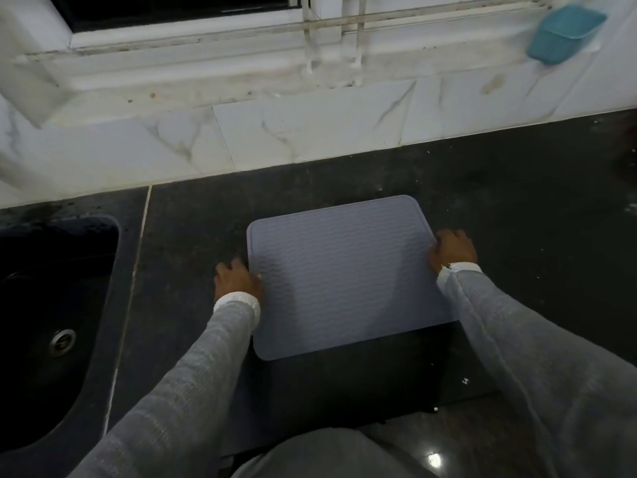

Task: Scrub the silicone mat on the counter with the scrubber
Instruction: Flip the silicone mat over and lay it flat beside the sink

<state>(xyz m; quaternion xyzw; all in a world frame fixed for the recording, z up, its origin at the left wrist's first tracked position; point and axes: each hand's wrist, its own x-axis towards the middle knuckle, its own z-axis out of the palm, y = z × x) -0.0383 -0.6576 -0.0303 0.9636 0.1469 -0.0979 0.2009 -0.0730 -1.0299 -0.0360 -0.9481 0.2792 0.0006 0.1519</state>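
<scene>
Two hands hold the grey silicone mat (344, 274) by its side edges: the left hand (236, 279) grips the left edge with its fingers (238, 263) curled over the rim, and the right hand (453, 250) does the same on the right edge, knuckles up and fingers tucked against the border. The mat lies flat on the dark surface (517, 201), its far end well onto the stone and its near end reaching past the front edge toward the person. A black sink (58, 305) sits to the left, apart from the mat, and a blue basket (565, 32) hangs on the wall at upper right. No scrubber shows anywhere, so the step in hand looks like setting the mat in place before any scrubbing begins. To do it well, I would slide the mat back until all of it rests on the surface, since an overhanging end will flex and flap under pressure. Smoothing it flat and square to the wall would help, as would keeping it near enough to the sink for rinsing. One hand should then stay pressing a corner down, because silicone may creep on wet stone when rubbed. No brand, label or writing can be read on the mat or anything else; only its wavy raised pattern is visible.
</scene>
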